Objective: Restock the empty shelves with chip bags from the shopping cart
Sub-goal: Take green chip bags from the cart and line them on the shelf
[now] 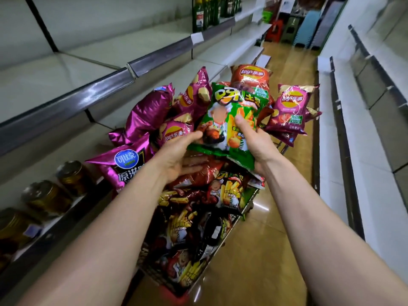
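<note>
Chip bags fill the shopping cart (240,212) beside the bare left shelves (92,51). The left hand (176,160) is spread loose beneath the green chip bag (229,120); the right hand (256,142) pinches it, lifted. Next, I judge: swing left, stand it upright.

Gold-lidded jars (47,196) lower left, dark green bottles (206,12) upper shelf, stacked plastic stools (293,27)
</note>
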